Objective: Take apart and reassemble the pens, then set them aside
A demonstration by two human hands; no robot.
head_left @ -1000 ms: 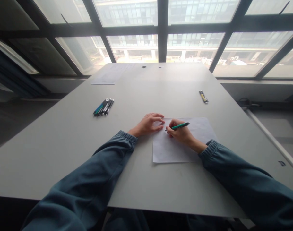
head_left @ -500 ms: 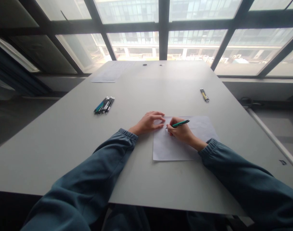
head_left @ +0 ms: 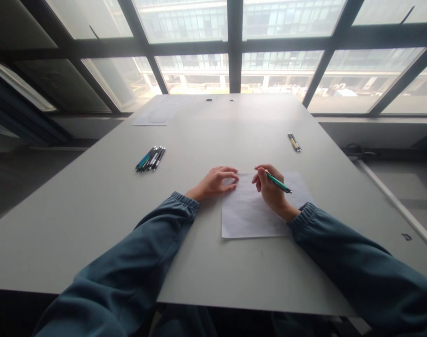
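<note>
Green pen (head_left: 278, 182) pinched in the right hand (head_left: 273, 195), whose fingers (head_left: 261, 174) are curled tight round the barrel. The pen is slanted, its free end sticking out to the right of those fingers. Cannot tell which end is the tip, or whether it meets the paper. White sheet (head_left: 246, 220) lies flat on the grey worktop (head_left: 94, 210), right under both sets of fingers, and the right wrist rests on it.

Left hand (head_left: 211, 185) is palm down, its fingers (head_left: 230, 177) loosely spread and bent, tips on the sheet's top-left corner, gripping nothing. The two hands are near each other, not touching.

Bundle of pens (head_left: 150, 158) lies well apart, beyond and to the left of the left fingers. Pair of pens (head_left: 294, 142) lies beyond the right fingers, a bit to their right. More paper (head_left: 153, 116) sits far beyond the left fingers near the worktop's far edge. Two small round holes (head_left: 209, 99) show farther back still. Teal sleeves (head_left: 339, 262) cover both forearms.
</note>
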